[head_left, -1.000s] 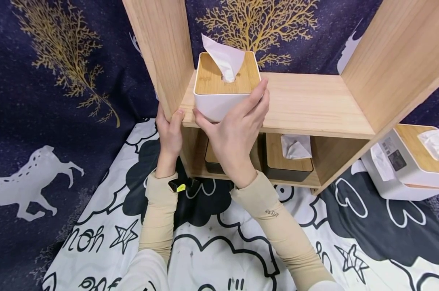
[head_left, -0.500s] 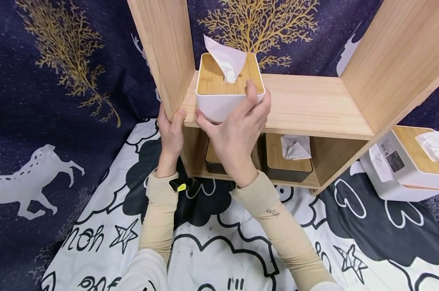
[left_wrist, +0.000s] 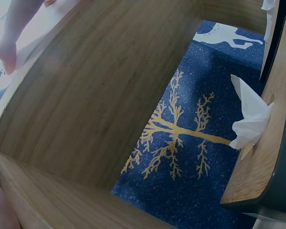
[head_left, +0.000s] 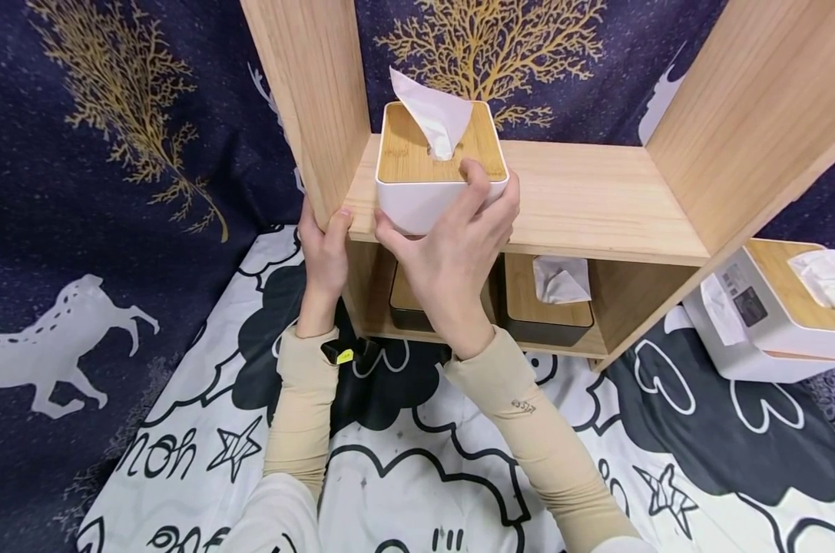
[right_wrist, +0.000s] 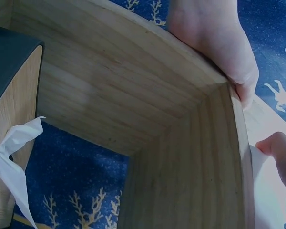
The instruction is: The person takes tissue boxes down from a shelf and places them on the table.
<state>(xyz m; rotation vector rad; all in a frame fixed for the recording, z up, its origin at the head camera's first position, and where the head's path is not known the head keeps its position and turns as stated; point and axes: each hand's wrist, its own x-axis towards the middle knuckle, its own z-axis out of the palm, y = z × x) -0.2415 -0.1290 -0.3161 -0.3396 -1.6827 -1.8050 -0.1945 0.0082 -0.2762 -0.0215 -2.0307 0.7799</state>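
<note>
A white tissue box (head_left: 417, 207) with a bamboo lid and a tissue sticking up stands at the left end of the upper board (head_left: 590, 196) of a wooden shelf. My right hand (head_left: 452, 265) grips it from the front, thumb at its front left, forefinger bent onto the lid's front edge, other fingers along the right side. At the shelf's left side panel (head_left: 313, 100), my left hand (head_left: 325, 253) holds the edge at the board's corner, thumb in front. The right wrist view shows the left hand (right_wrist: 217, 38) round that corner; its fingertips are partly hidden.
Below, a dark tissue box (head_left: 551, 326) with a wooden lid sits in the lower compartment. Another dark box (head_left: 406, 307) beside it is partly covered by my right hand. White tissue boxes (head_left: 797, 322) stand stacked on the patterned cloth at right, outside the shelf's right panel (head_left: 749, 130).
The white tissue box has shifted slightly right along the board with my right hand. My right forefinger has moved from the box's right side onto the lid. My left hand keeps its hold.
</note>
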